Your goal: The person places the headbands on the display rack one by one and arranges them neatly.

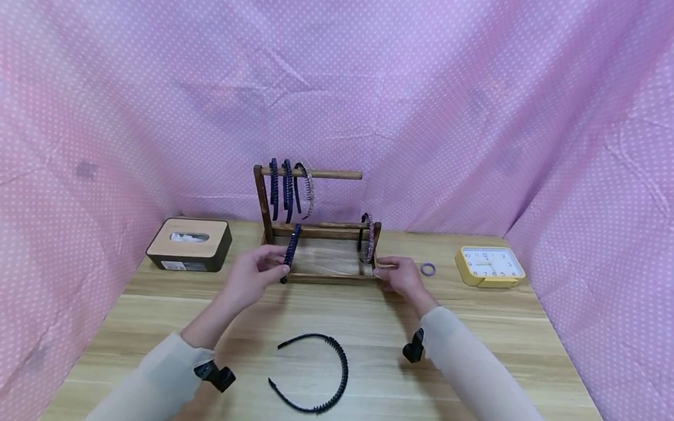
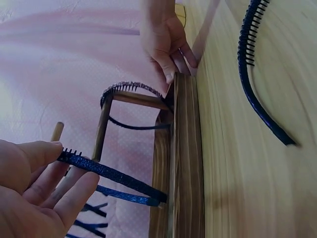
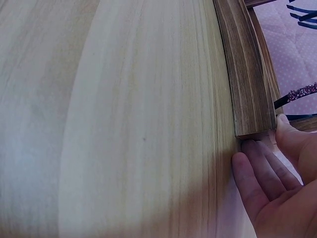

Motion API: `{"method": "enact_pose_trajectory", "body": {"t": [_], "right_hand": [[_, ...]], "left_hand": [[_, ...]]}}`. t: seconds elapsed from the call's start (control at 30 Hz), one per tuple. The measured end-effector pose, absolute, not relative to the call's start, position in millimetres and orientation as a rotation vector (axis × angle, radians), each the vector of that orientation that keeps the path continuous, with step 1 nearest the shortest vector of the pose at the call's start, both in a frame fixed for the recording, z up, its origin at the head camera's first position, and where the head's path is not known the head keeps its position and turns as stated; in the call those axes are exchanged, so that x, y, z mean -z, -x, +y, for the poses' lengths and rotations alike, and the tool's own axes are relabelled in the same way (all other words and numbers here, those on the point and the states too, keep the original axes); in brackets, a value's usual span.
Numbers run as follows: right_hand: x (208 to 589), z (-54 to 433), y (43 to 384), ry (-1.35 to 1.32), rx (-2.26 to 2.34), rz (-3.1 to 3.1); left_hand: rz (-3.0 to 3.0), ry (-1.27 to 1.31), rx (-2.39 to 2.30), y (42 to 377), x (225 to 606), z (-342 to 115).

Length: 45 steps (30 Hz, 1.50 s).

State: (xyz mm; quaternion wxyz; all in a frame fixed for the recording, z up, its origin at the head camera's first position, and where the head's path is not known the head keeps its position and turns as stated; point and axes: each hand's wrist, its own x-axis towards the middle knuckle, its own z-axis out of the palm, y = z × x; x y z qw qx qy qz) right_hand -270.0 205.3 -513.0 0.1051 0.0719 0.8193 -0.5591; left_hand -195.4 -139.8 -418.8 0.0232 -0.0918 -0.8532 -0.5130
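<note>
In the head view my left hand (image 1: pixel 252 273) pinches a dark blue toothed headband (image 1: pixel 292 249) at the left front of a wooden rack (image 1: pixel 333 277). The left wrist view shows this headband (image 2: pixel 119 174) between thumb and fingers, its far end near the rack's base. My right hand (image 1: pixel 402 276) grips the rack's right end, thumb above the base and fingers at its end face. A pink glittery headband (image 1: pixel 370 241) hangs on the low bar beside it. From the upper bar hang two dark blue headbands (image 1: pixel 274 190) and a glittery pale one (image 1: pixel 310 193).
A black toothed headband (image 1: pixel 344 365) lies on the table (image 1: pixel 372 393) between my forearms. On the left stands a tissue box (image 1: pixel 190 240). To the right are a small purple ring (image 1: pixel 428 269) and a yellow clock (image 1: pixel 490 267). Pink dotted cloth (image 1: pixel 345 76) surrounds the table.
</note>
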Motion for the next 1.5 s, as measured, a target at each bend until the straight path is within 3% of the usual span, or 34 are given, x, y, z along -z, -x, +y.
{"method": "enact_pose_trajectory", "body": {"t": [0.8, 1.5], "right_hand": [[513, 205, 267, -0.210, 1.654, 2.422], [514, 206, 270, -0.236, 1.683, 2.391]], "left_hand": [[-2.508, 0.285, 1.643, 258, 449, -53], [-2.472, 0.228, 1.867, 269, 449, 3]]}}
